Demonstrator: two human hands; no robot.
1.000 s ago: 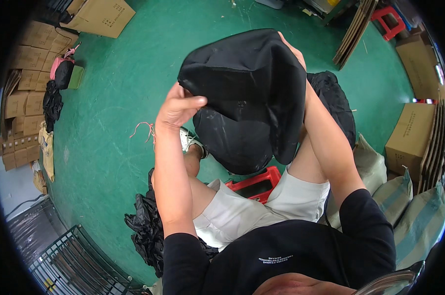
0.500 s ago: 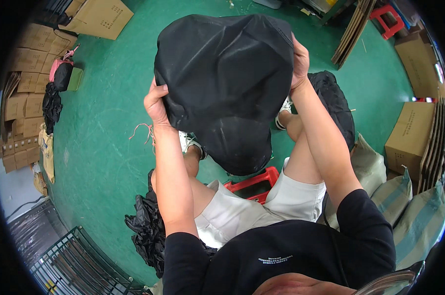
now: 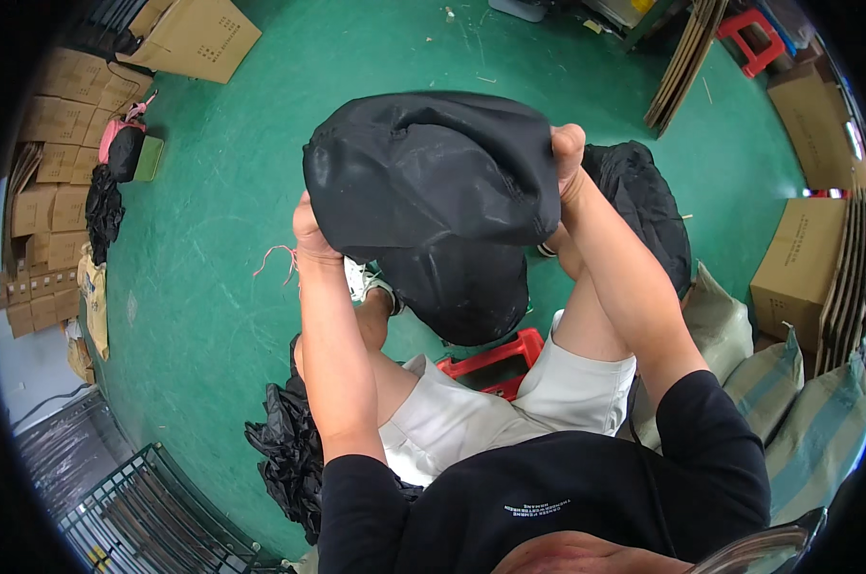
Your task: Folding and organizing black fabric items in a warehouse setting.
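A large black fabric cover (image 3: pixel 423 182) is stretched between my two hands above my knees, its top wrinkled with a deep fold near the right side. My left hand (image 3: pixel 312 230) grips its left edge, fingers mostly hidden behind the cloth. At the opposite edge my right hand (image 3: pixel 568 158) is closed on the fabric, its fingers partly out of sight. Just below the cover, between my legs, sits a rounded black bundle (image 3: pixel 457 292) of similar material; whether it joins the cover I cannot tell. A red plastic stool (image 3: pixel 485 368) shows behind it, close to my shorts.
More black fabric lies right of my leg (image 3: pixel 638 206) and in a crumpled heap (image 3: pixel 289 445) at left. Woven sacks (image 3: pixel 815 430) stand at my right, near a cardboard box (image 3: pixel 798 268). Stacked cartons (image 3: pixel 55 206) line the left wall. A metal rack (image 3: pixel 155 512) is lower left.
The cover has come down and toward me, its far edge lower and its top more folded. My right hand has dropped slightly and turned; the left has shifted a little lower.
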